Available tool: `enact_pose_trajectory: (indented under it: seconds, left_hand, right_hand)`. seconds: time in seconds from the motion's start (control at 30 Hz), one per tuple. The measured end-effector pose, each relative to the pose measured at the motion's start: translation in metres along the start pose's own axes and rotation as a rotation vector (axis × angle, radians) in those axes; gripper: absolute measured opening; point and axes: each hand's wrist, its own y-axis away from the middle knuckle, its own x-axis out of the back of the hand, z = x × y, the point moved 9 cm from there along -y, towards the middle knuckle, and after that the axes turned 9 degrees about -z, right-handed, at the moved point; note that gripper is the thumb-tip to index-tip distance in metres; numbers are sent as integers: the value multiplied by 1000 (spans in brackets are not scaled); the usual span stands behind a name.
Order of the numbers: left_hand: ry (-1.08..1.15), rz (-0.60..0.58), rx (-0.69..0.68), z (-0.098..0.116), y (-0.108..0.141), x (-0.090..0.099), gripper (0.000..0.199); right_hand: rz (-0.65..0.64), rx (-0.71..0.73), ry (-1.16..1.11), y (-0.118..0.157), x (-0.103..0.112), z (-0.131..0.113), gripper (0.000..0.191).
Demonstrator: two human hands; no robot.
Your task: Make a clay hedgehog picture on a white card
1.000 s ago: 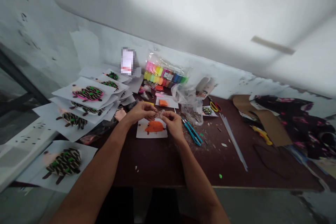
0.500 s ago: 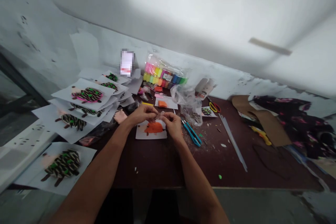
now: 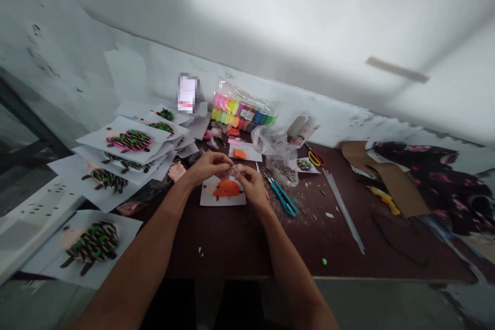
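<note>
Between my two hands is a small crumpled piece of clear plastic [image 3: 234,170], pinched from both sides. My left hand [image 3: 212,167] grips its left edge with thumb and fingers closed. On the other edge, my right hand [image 3: 251,183] is closed in a pinch. Just below them lies a white card [image 3: 209,201] with an orange clay hedgehog body [image 3: 228,189] on it, its upper part close under the fingers. An orange clay block [image 3: 240,154] rests on white paper behind the hands. Blue-handled pliers or scissors [image 3: 285,200] lie right of my right hand.
Stacked hedgehog cards [image 3: 127,140] fill the left side. Coloured clay packs [image 3: 243,111] stand against the wall. A clear plastic bag [image 3: 276,149], yellow-and-red scissors [image 3: 316,158], clear glue sticks [image 3: 343,209], a yellow glue gun [image 3: 384,199] and dark floral cloth [image 3: 425,165] lie rightward.
My hands stay almost in place over the card. The clear plastic between the fingers has shifted slightly and bunched differently.
</note>
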Motion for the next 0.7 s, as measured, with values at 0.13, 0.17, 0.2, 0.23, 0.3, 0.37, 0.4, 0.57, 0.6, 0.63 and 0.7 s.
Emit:
enact_pose_trajectory:
  seconds: [0.13, 0.17, 0.2, 0.23, 0.3, 0.37, 0.4, 0.57, 0.6, 0.63, 0.7]
  left_hand:
    - [8, 17, -17, 0, -1, 1, 26]
    - [11, 27, -26, 0, -1, 2, 26]
    - [12, 38, -39, 1, -1, 3, 27]
    - [9, 45, -48, 1, -1, 3, 27]
    - [-7, 41, -41, 0, -2, 3, 27]
    - [-33, 17, -10, -3, -2, 1, 27]
    - [-46, 4, 3, -4, -3, 0, 28]
    - [-64, 4, -59, 0, -5, -3, 26]
    - [-59, 8, -80, 1, -6, -4, 24]
    - [-55, 6, -95, 1, -7, -5, 22]
    - [-49, -8, -111, -1, -9, -7, 18]
  right_hand:
    - [11, -23, -93, -1, 0, 7, 13]
    - [49, -15, -92, 0, 3, 7, 14]
    - [90, -8, -89, 0, 7, 7, 14]
    - [127, -6, -87, 1, 10, 7, 14]
    - [171, -19, -106, 2, 13, 8, 14]
    - [174, -46, -145, 3, 12, 9, 15]
    - [172, -57, -160, 3, 11, 9, 16]
    - [158, -50, -151, 3, 11, 7, 14]
    - [147, -51, -143, 2, 10, 7, 14]
    - [140, -55, -132, 2, 9, 9, 14]
    - [138, -71, -109, 2, 9, 13, 16]
